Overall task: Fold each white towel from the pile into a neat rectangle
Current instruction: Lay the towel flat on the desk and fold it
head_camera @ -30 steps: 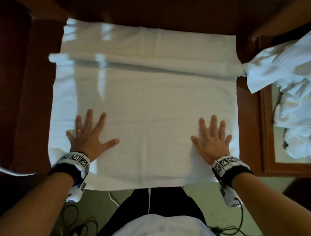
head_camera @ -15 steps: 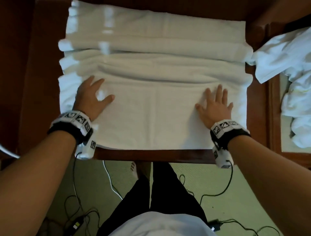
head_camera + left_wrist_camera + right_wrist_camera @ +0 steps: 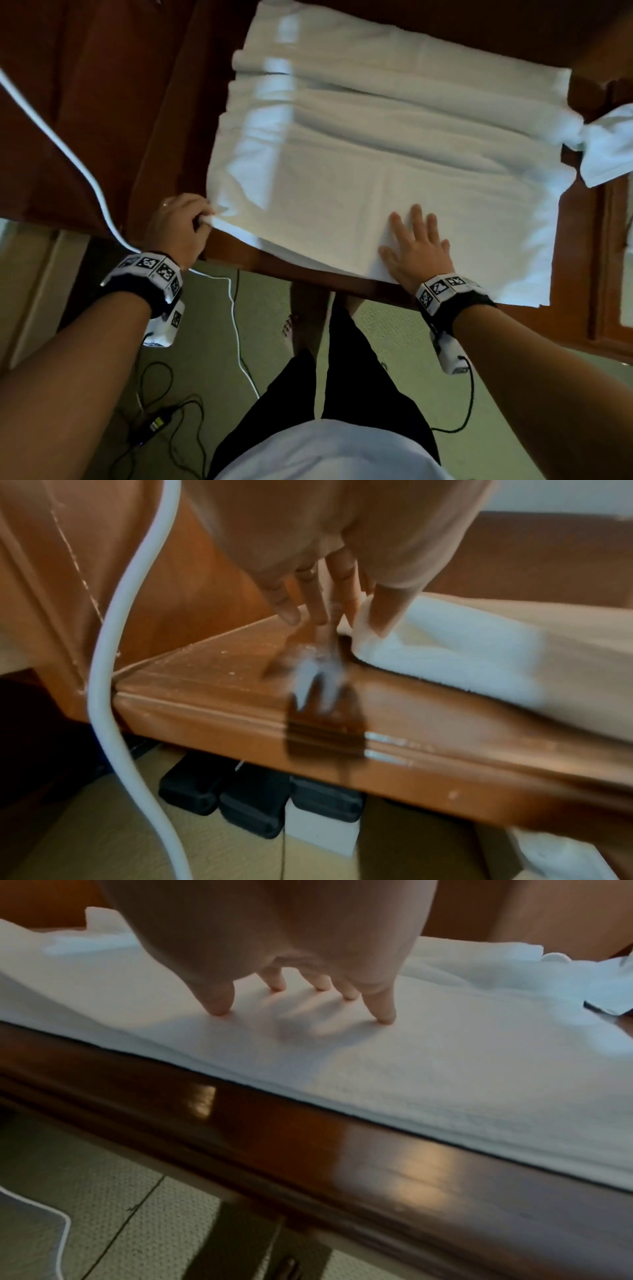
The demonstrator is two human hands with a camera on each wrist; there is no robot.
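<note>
While right hand (image 3: 416, 253) presses towel (image 3: 394, 144), left hand (image 3: 181, 222) apparently pinches its corner.

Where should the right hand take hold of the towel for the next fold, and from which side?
Probably the near right corner of the towel, which overhangs the table edge, so fingers can come from below and the right. The right hand lies flat on the cloth; the left hand already pinches the near left corner.

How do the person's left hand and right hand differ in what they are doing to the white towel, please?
The left hand pinches the white towel's near left corner, fingers curled; the right hand lies flat, fingers spread, on the near edge. The left sits off the cloth, the right on it. Both touch the same towel.
</note>
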